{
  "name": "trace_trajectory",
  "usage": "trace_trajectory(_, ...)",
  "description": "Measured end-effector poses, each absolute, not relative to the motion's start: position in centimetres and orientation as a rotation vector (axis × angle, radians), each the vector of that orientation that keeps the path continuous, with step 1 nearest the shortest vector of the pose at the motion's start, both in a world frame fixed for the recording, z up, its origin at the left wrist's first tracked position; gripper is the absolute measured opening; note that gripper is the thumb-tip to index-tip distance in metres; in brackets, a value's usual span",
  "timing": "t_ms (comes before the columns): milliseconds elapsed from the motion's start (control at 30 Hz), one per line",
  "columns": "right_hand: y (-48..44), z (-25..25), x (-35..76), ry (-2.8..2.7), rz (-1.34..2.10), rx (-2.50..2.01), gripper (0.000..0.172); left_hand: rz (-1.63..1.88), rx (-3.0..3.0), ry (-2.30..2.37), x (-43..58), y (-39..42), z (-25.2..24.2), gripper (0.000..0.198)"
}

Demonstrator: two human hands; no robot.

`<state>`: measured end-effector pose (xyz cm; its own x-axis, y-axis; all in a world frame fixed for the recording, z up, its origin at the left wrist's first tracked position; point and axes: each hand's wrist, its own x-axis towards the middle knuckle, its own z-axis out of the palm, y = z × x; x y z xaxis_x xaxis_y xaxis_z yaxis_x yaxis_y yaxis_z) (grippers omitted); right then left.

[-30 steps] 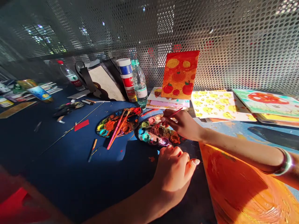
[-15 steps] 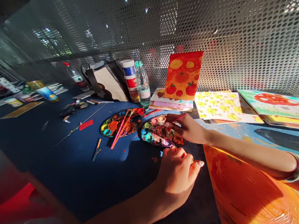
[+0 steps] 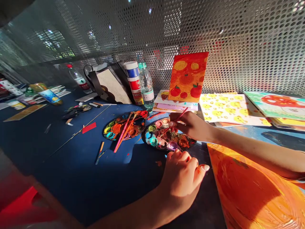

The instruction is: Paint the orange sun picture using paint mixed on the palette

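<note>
My right hand (image 3: 188, 124) pinches a thin paintbrush (image 3: 182, 114), its handle slanting up past the fingers. The brush's lower end reaches into the paint of a dark palette (image 3: 152, 146) with several wells. Just in front of that palette's near edge is my left hand (image 3: 182, 171), fingers curled and thumb pointing right; its fingertips are hidden, so I cannot tell whether it grips the rim. A second palette (image 3: 111, 128) lies to the left, with a pink brush (image 3: 122, 136) and an orange brush (image 3: 127, 132) across it. Below my right forearm lies an orange painted canvas (image 3: 238, 184).
Behind the palettes stand a water bottle (image 3: 147, 89), stacked paint jars (image 3: 133, 82) and a bag (image 3: 113, 86). An orange fruit painting (image 3: 188, 78) leans against the perforated metal wall (image 3: 238, 47). Chick-patterned paper (image 3: 224, 109) and a mushroom painting (image 3: 278, 105) lie at right.
My right hand has shifted slightly right, and the brush in it has tipped more upright, uncovering more of the palette. My left hand stays nearly in place.
</note>
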<state>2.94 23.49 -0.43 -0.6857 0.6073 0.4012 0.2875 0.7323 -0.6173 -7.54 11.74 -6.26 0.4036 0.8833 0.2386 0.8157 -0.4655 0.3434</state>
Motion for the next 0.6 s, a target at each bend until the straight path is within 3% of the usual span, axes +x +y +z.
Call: trace_trajectory(600,24.0,0.1,3.3,-2.312,0.704,-0.688,0.029,0.669,2.423,1.533,-7.6,11.3,-5.7,0.031)
